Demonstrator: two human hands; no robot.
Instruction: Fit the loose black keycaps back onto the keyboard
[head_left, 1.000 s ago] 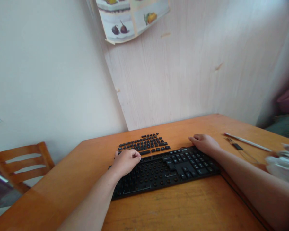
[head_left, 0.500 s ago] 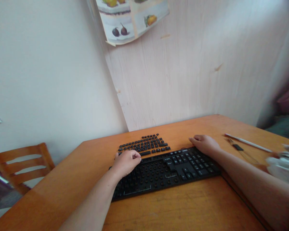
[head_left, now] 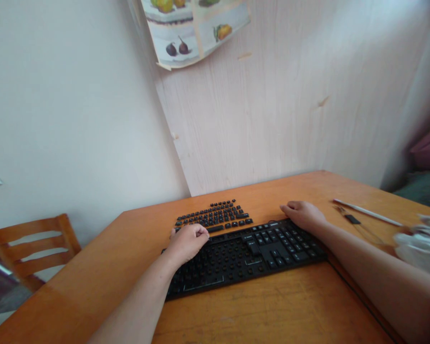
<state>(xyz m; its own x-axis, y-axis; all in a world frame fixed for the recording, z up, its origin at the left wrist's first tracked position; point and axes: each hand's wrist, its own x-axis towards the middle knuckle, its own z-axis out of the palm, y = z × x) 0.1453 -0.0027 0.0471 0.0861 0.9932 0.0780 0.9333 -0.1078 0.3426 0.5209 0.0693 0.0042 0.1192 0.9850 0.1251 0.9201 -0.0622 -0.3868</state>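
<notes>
A black keyboard [head_left: 260, 252] lies slanted on the wooden table, most of its left part stripped to bare key sockets while the number pad side still carries its caps. My left hand [head_left: 189, 242] is over its upper left edge, fingers curled and thumb pressed to the fingertips; whatever may be pinched there is hidden. At the upper right corner, my right hand [head_left: 305, 215] rests with its fingers bent round the far edge. Loose black keycaps [head_left: 215, 216] are laid out in rows just beyond the keyboard, with a long space bar [head_left: 215, 229] nearest to my left hand.
To the right lie a thin white stick like a pencil [head_left: 367, 211], a small dark tool with wire loops [head_left: 352, 219] and a crumpled clear plastic bag [head_left: 421, 243]. A cable [head_left: 358, 298] runs under my right forearm. A wooden chair [head_left: 36, 243] stands left of the table [head_left: 272, 310].
The view has shifted very slightly. Both hands, the keyboard and the loose keycaps keep their places.
</notes>
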